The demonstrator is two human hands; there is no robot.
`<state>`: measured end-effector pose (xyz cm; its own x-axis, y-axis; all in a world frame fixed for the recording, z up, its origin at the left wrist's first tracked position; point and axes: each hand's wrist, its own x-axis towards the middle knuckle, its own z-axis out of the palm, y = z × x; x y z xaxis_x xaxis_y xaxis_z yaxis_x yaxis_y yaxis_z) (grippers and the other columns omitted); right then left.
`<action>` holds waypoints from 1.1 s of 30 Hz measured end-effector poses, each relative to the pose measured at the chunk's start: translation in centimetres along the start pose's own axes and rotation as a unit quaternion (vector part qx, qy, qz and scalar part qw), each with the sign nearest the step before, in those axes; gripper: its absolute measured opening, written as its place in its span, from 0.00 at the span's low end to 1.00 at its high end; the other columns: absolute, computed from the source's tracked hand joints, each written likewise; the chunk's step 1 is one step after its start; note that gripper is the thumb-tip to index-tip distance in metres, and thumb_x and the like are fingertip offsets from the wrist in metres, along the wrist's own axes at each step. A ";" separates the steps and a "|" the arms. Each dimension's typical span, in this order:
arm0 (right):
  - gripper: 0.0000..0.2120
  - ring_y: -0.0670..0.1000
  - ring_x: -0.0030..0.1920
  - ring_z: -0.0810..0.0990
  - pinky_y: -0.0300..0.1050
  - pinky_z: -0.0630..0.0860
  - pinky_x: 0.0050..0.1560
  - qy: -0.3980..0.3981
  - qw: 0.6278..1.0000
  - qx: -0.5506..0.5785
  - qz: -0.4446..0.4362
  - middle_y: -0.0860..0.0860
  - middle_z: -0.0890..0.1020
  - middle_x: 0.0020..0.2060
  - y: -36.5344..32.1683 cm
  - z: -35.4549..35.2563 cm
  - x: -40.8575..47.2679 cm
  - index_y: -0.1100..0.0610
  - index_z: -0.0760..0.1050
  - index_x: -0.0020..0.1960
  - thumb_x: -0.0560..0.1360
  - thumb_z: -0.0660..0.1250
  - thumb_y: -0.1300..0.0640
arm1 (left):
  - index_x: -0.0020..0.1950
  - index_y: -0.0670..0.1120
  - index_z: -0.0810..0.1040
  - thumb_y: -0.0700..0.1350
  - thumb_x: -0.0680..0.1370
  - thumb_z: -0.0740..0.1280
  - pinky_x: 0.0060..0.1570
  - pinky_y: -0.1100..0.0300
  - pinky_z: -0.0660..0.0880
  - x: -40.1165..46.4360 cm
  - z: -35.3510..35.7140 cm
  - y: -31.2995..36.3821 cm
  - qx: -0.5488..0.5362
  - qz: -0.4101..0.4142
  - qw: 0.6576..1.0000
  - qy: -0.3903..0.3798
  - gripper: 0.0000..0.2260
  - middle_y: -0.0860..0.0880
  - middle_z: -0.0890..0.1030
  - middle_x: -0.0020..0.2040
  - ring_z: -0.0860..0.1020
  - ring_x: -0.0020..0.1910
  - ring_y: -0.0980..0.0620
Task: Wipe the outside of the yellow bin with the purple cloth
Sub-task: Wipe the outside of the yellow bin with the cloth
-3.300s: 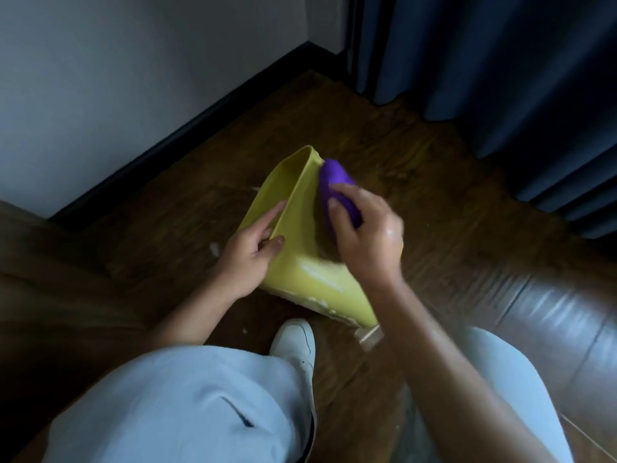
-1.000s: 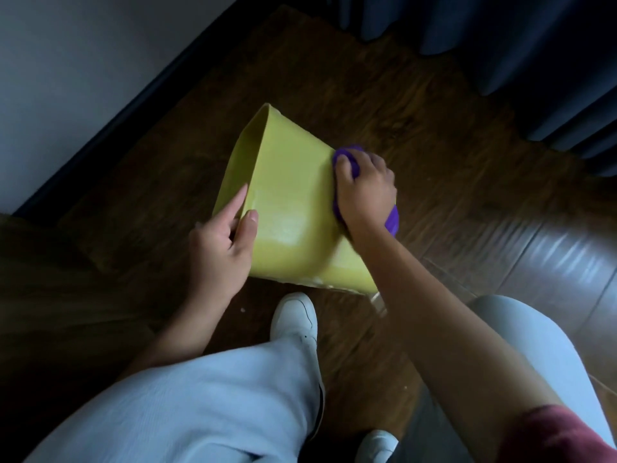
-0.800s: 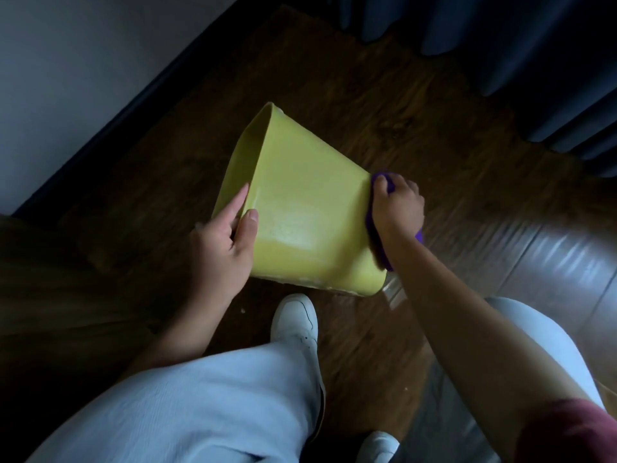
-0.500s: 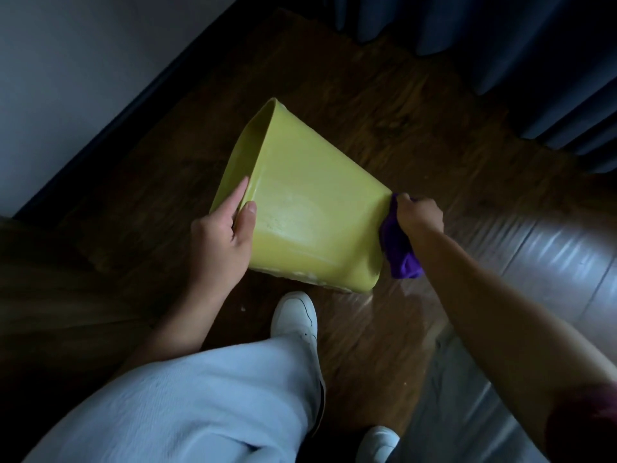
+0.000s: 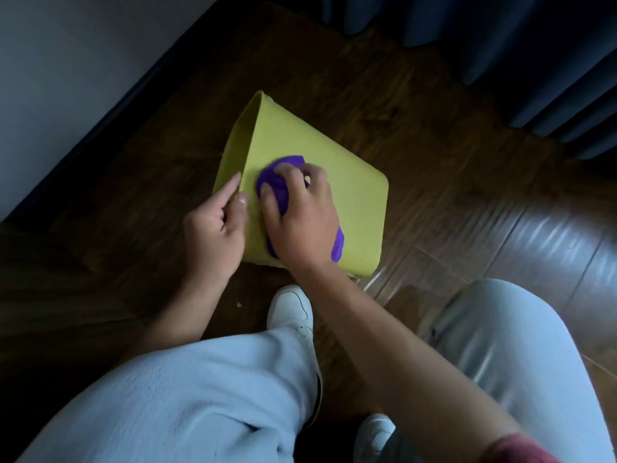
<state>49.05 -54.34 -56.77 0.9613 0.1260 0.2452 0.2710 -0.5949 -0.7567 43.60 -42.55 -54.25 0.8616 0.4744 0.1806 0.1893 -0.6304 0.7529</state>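
The yellow bin [image 5: 347, 182] is tipped on its side over the wooden floor, its open mouth facing left and away, a broad outer wall turned up toward me. My left hand [image 5: 213, 235] grips the bin's near rim, thumb on the outer wall. My right hand [image 5: 300, 218] presses the bunched purple cloth [image 5: 278, 185] flat against that upper wall, close to the rim and next to my left hand. A bit of cloth pokes out under my right wrist.
Dark wooden floor [image 5: 417, 105] surrounds the bin. A white wall with dark skirting [image 5: 110, 118] runs along the left. Dark blue curtains [image 5: 500, 45] hang at the upper right. My white shoe [image 5: 290, 309] stands just below the bin, between my light trouser legs.
My right hand has carried the cloth from the bin's right side, near its base, back across the top wall to beside the rim. The left hand has kept its grip.
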 end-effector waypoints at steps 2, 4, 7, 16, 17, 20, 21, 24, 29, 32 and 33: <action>0.15 0.59 0.54 0.80 0.48 0.76 0.42 0.011 1.000 -0.019 0.018 0.58 0.78 0.60 2.3 0.3 -1.0 0.56 0.81 0.61 0.80 0.69 0.48 | 0.71 0.43 0.78 0.44 0.83 0.66 0.41 0.70 0.75 0.0 0.1 -0.5 -0.011 -0.023 1.000 0.011 0.17 0.54 0.81 0.46 0.78 0.39 0.64; 0.15 0.61 0.54 0.80 0.50 0.79 0.43 0.007 0.997 -0.046 0.055 0.59 0.79 0.59 5.0 0.1 -1.8 0.57 0.81 0.60 0.79 0.70 0.49 | 0.71 0.43 0.78 0.43 0.83 0.66 0.43 0.75 0.75 0.0 0.1 -0.9 -0.016 -0.028 0.999 0.015 0.16 0.57 0.81 0.50 0.79 0.41 0.73; 0.16 0.61 0.57 0.80 0.55 0.81 0.45 -0.001 0.987 -0.087 0.132 0.58 0.78 0.62 9.1 -1.1 -2.1 0.56 0.79 0.62 0.80 0.68 0.47 | 0.71 0.43 0.78 0.43 0.84 0.65 0.40 0.78 0.73 0.0 0.0 -1.4 -0.014 -0.027 0.999 0.013 0.16 0.66 0.78 0.48 0.77 0.40 0.75; 0.19 0.62 0.62 0.77 0.59 0.80 0.51 -0.032 0.957 -0.157 0.243 0.57 0.73 0.66 15.1 -3.1 -1.6 0.52 0.71 0.69 0.84 0.57 0.42 | 0.72 0.47 0.77 0.44 0.85 0.65 0.37 0.63 0.72 -0.2 0.2 -0.8 -0.018 -0.048 0.999 0.005 0.16 0.65 0.75 0.39 0.72 0.35 0.61; 0.19 0.62 0.62 0.77 0.59 0.79 0.51 -0.042 0.954 -0.162 0.248 0.58 0.73 0.66 15.8 -3.4 -1.6 0.51 0.71 0.69 0.84 0.56 0.42 | 0.72 0.47 0.77 0.44 0.85 0.65 0.36 0.60 0.72 -0.1 0.2 -0.6 -0.019 -0.046 0.999 -0.004 0.16 0.63 0.75 0.39 0.73 0.34 0.57; 0.18 0.61 0.62 0.77 0.58 0.77 0.54 -0.069 0.947 -0.172 0.263 0.57 0.72 0.67 17.0 -5.0 -1.3 0.51 0.72 0.69 0.85 0.56 0.43 | 0.73 0.48 0.77 0.46 0.85 0.65 0.31 0.51 0.73 0.1 -0.2 0.0 -0.009 -0.033 0.999 -0.029 0.16 0.50 0.81 0.36 0.75 0.32 0.46; 0.18 0.61 0.62 0.78 0.57 0.78 0.54 -0.065 0.948 -0.167 0.263 0.56 0.72 0.68 16.8 -5.6 -1.1 0.50 0.72 0.69 0.85 0.57 0.43 | 0.73 0.48 0.76 0.47 0.85 0.65 0.33 0.48 0.74 0.1 -0.4 0.1 -0.009 -0.031 0.999 -0.030 0.16 0.47 0.81 0.38 0.76 0.33 0.45; 0.16 0.56 0.60 0.79 0.55 0.80 0.54 -0.015 0.981 -0.096 0.170 0.53 0.73 0.67 13.3 -6.8 -0.5 0.48 0.74 0.67 0.83 0.62 0.43 | 0.73 0.47 0.77 0.46 0.85 0.65 0.28 0.52 0.71 -0.1 -0.3 0.1 -0.014 -0.034 0.999 -0.019 0.16 0.51 0.77 0.34 0.72 0.28 0.53; 0.14 0.52 0.54 0.80 0.43 0.74 0.43 -0.019 0.999 0.008 -0.040 0.51 0.76 0.61 2.8 -3.9 -1.5 0.48 0.79 0.62 0.81 0.66 0.43 | 0.73 0.49 0.77 0.47 0.84 0.66 0.28 0.60 0.69 0.6 0.4 0.1 -0.025 -0.059 0.998 -0.008 0.17 0.52 0.76 0.31 0.69 0.26 0.59; 0.14 0.56 0.54 0.80 0.44 0.74 0.38 -0.045 0.997 -0.011 -0.063 0.55 0.78 0.61 0.8 -1.6 -2.5 0.53 0.81 0.63 0.81 0.69 0.48 | 0.73 0.48 0.77 0.45 0.84 0.66 0.36 0.73 0.73 0.5 0.6 -0.2 -0.025 -0.075 0.997 0.001 0.17 0.64 0.77 0.39 0.76 0.34 0.70; 0.14 0.57 0.54 0.81 0.44 0.73 0.37 -0.048 0.997 -0.023 -0.058 0.56 0.78 0.61 1.2 -1.2 -2.8 0.54 0.81 0.62 0.81 0.69 0.48 | 0.73 0.47 0.78 0.45 0.84 0.66 0.38 0.75 0.72 0.5 0.6 -0.5 -0.026 -0.084 0.996 0.009 0.17 0.65 0.77 0.41 0.75 0.35 0.74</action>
<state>46.61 -56.36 -57.63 0.9248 0.2695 0.2684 0.3795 -0.6080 -0.6973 44.21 -42.40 -54.92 0.8112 0.5818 0.0598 0.3051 -0.5082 0.8054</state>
